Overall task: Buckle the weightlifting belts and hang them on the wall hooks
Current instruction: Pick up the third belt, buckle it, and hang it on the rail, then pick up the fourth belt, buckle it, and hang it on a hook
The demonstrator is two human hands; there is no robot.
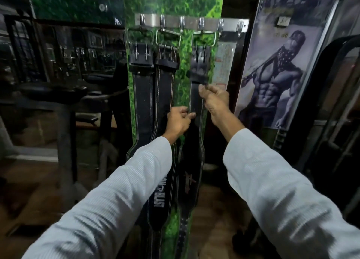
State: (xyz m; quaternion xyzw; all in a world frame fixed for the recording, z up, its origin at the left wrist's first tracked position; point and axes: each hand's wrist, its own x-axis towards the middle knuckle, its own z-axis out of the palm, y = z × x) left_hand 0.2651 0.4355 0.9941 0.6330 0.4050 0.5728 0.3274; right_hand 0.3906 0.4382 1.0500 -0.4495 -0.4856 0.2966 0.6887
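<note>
Three black weightlifting belts hang by their steel buckles from a metal hook rail (pixel 191 23) on a green leaf-patterned wall panel. The left belt (pixel 143 103) and the middle belt (pixel 164 95) hang untouched. My left hand (pixel 178 120) pinches the left edge of the right belt (pixel 196 105) below its keeper loop. My right hand (pixel 215 99) grips the same belt's right edge a little higher, just under the loop. This belt's buckle (pixel 203 38) sits on the fourth hook, and its lower end hangs down between my sleeves.
Two hooks at the rail's right end (pixel 240 26) carry no belt. A bodybuilder poster (pixel 276 79) is on the wall to the right. Mirrors and a dark exercise machine (pixel 64 103) stand to the left. The floor below is wood-toned.
</note>
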